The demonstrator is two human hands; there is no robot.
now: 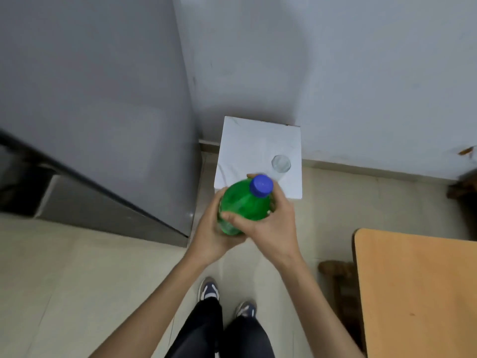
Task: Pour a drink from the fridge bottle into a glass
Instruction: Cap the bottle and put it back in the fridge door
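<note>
A green plastic bottle with a blue cap on it is held upright in front of me, seen from above. My left hand wraps its left and lower side. My right hand grips its right side, thumb across the front. Just beyond the bottle, a clear empty glass stands upright near the right front corner of a small white stand.
A grey fridge with its door shut fills the left. A wall runs behind the stand. An orange-brown table sits at the lower right with a wooden stool beside it. My legs and shoes show on the tiled floor below.
</note>
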